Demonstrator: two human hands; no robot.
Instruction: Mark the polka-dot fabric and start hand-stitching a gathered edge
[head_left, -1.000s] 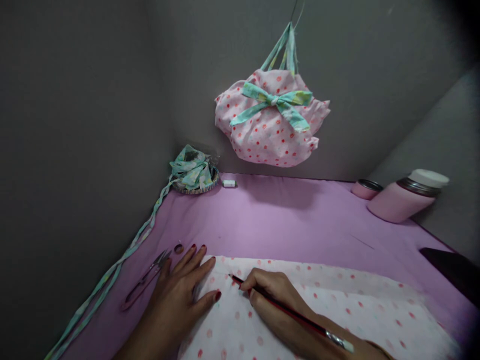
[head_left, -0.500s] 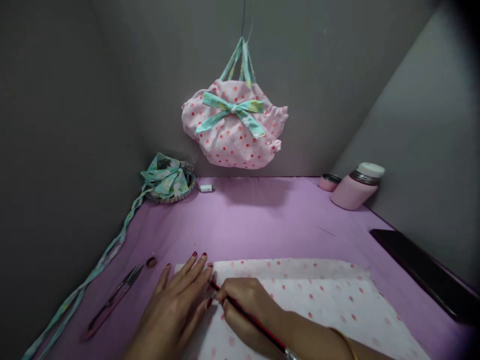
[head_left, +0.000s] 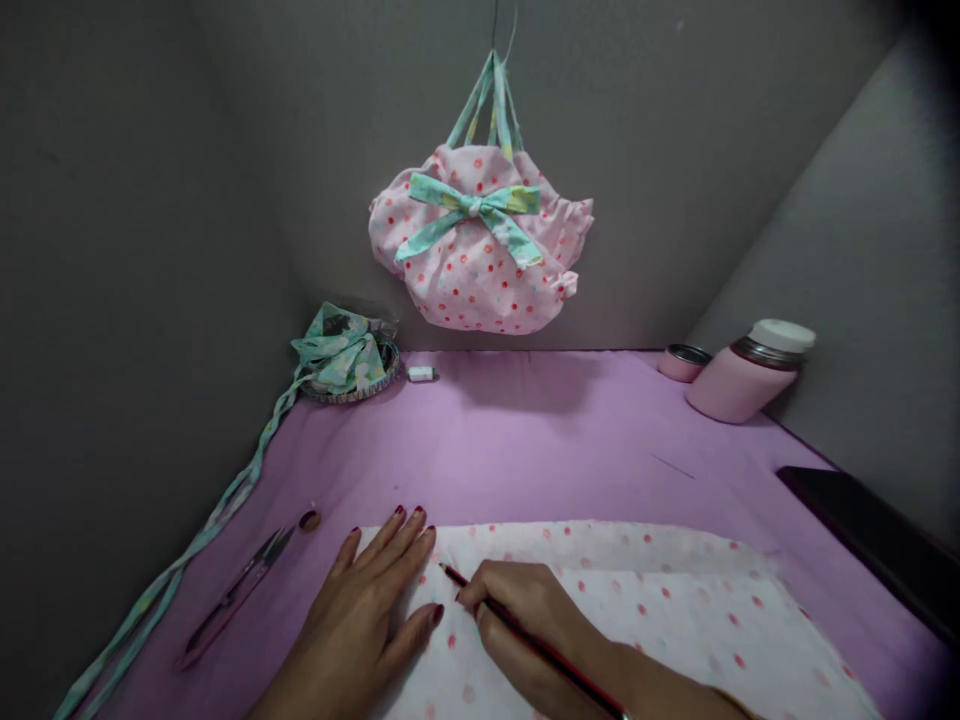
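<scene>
White cloth with red dots (head_left: pixel 675 620) lies on the purple table cover (head_left: pixel 480 460). On its left edge my left hand (head_left: pixel 367 600) rests flat, fingers spread and thumb apart, holding nothing. My right hand (head_left: pixel 525 620) grips a red and black pencil (head_left: pixel 547 652) over the cloth. The pencil's tip is at the cloth's upper left part, just right of my left fingers. Whether the tip touches the cloth cannot be made out.
Pink thread snips (head_left: pixel 232 600) and a small brown round object (head_left: pixel 310 520) lie left. Behind are a basket (head_left: pixel 390 365) with green fabric, a white spool (head_left: pixel 421 374), a hanging dotted bag (head_left: pixel 480 270), a pink flask (head_left: pixel 739 380) and its cup (head_left: pixel 681 364). A dark flat object (head_left: pixel 862 530) lies right.
My right hand and the pencil have moved right, away from my left fingers, and the pencil's tip now shows. My left thumb is spread wider. The view has shifted slightly.
</scene>
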